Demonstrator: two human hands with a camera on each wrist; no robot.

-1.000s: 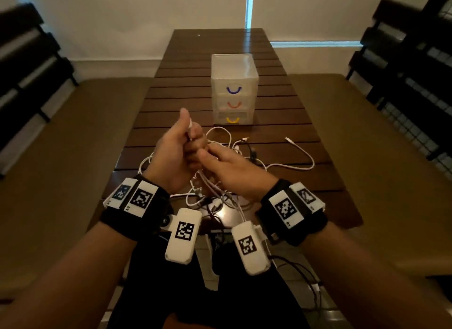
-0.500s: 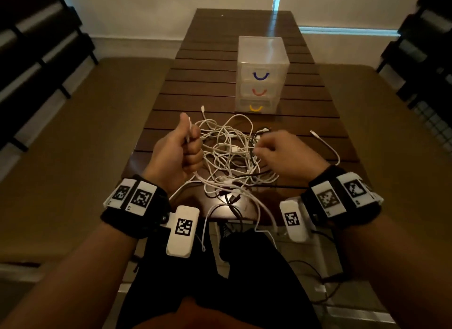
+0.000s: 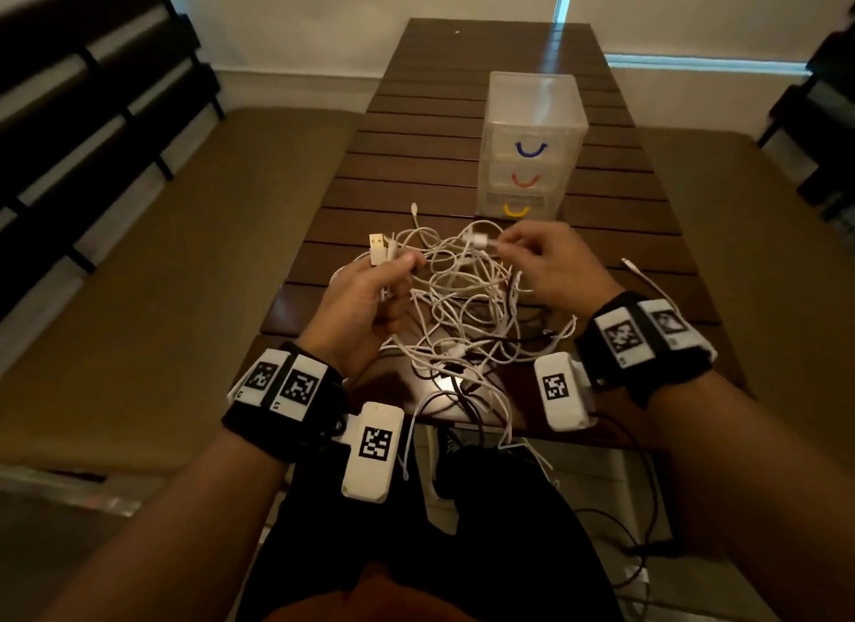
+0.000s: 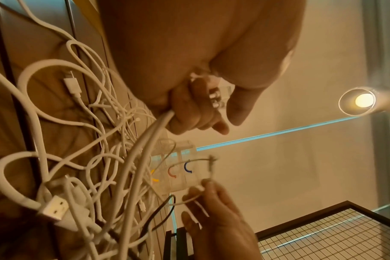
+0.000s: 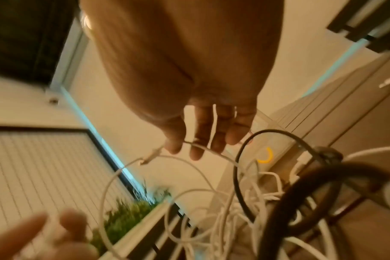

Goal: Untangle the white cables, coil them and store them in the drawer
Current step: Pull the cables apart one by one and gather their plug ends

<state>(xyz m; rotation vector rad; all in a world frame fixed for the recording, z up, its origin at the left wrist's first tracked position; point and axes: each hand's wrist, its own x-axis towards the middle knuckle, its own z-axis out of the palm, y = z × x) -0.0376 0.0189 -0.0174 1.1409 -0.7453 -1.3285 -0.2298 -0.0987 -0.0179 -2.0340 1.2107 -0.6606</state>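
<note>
A tangle of white cables [image 3: 462,307] lies on the near end of the brown slatted table [image 3: 416,159], with a thin dark cable mixed in. My left hand [image 3: 365,293] grips several white cables with their USB plugs [image 3: 381,249] sticking up above the fist; the left wrist view shows the fingers curled round them [image 4: 196,105]. My right hand [image 3: 546,260] pinches a thin white cable just behind its small plug [image 3: 476,240], lifted above the tangle; the right wrist view shows that cable [image 5: 203,147] at the fingertips. The clear three-drawer box [image 3: 532,145] stands beyond, all drawers closed.
One white cable end [image 3: 643,274] trails off to the right on the table. Tan cushioned benches [image 3: 162,274] flank the table. Dark cables hang from the wrist cameras toward my lap [image 3: 462,552]. Dark slatted chair backs stand at both sides.
My right hand left the left fist, reached into the tangle, and now lifts a thin cable by its plug end. My left hand turned, showing the plugs it holds.
</note>
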